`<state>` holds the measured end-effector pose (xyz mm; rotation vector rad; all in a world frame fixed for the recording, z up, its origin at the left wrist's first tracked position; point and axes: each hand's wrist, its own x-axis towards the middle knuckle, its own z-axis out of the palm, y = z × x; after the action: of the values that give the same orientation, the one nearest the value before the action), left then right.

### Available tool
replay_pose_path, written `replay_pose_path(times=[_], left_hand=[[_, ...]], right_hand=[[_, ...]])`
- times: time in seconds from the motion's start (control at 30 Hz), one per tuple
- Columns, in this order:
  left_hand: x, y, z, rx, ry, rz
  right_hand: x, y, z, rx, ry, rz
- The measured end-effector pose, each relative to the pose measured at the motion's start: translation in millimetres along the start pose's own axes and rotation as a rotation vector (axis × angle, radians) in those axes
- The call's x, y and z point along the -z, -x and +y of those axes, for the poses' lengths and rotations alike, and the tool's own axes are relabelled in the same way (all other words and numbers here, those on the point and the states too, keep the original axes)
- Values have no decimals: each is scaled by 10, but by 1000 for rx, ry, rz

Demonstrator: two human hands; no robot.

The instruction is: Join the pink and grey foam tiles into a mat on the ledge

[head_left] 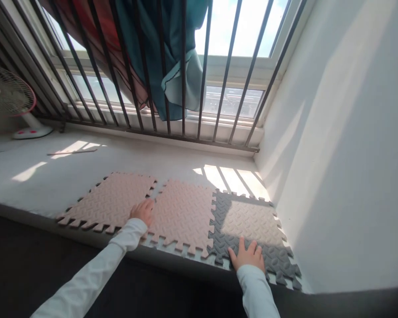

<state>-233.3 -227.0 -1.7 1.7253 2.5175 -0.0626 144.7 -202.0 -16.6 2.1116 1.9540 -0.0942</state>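
Observation:
Three foam puzzle mats lie in a row on the white ledge. My left hand (142, 213) is at the gap between the left pink mat (109, 198) and the middle pink mat (184, 214), its fingers bent down and together at the mat edges; what they hold, if anything, is hidden. Spread flat, my right hand (248, 255) rests on the front part of the grey mat (252, 221). The grey mat meets the middle pink mat along its toothed left edge. A narrow gap shows between the two pink mats toward the back.
Dark metal bars (182, 88) stand along the back before a window with teal and red curtains (182, 57). A white wall (351, 154) rises at the right. A fan (9, 92) and a thin stick (73, 152) are at the left. The ledge (26, 194) drops off in front.

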Motion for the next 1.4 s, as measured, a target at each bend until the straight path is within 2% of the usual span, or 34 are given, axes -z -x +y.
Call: replay_pose_path(times=[0.07, 0.13, 0.2, 0.3, 0.37, 0.43, 0.5, 0.57, 0.63, 0.7, 0.77, 0.8, 0.87, 0.97, 1.0, 1.07, 1.13, 1.23, 1.4], left_hand=[[-18, 183, -493, 22, -40, -40], [-62, 277, -785, -62, -56, -81], [-112, 296, -891, -115, -70, -96], [-142, 236, -852, -108, -91, -49], [-99, 153, -757, -108, -66, 67], [9, 53, -573, -144, 34, 248], [167, -16, -227, -234, 186, 416], [319, 7, 307, -370, 328, 506], [395, 142, 947, -485, 404, 472], [361, 349, 1518, -574, 410, 350], [237, 556, 1845, -602, 337, 180], [154, 636, 1887, -570, 286, 99], [-25, 718, 1744, -425, 178, -17], [-263, 639, 1223, -139, 64, -51], [-322, 575, 1049, -90, 39, -41], [-400, 429, 793, -90, -4, -9], [-433, 291, 702, -142, -29, 25], [-427, 121, 862, -193, -25, 49], [-368, -244, 1567, -208, -24, 57]], right_hand=[[-18, -8, 9, 6, -5, 8], [-10, 7, 8, 10, 0, -1], [19, 51, -10, 12, 3, -22], [62, 150, -77, 11, -24, -65], [68, 203, -142, -7, -51, -47], [57, 224, -205, -46, -71, -9], [43, 218, -251, -79, -89, -4], [32, 204, -266, -91, -108, -8], [26, 200, -245, -84, -124, 9], [27, 215, -190, -67, -145, 29], [42, 246, -114, -37, -182, 12], [54, 266, -77, -15, -204, -10], [84, 308, -18, 14, -245, -50], [120, 345, -4, -18, -285, -53], [126, 346, -17, -41, -295, -42], [133, 327, -52, -78, -318, -14], [137, 286, -73, -117, -345, 17], [151, 200, -10, -191, -367, 60], [179, 33, 408, -250, -310, 91]])
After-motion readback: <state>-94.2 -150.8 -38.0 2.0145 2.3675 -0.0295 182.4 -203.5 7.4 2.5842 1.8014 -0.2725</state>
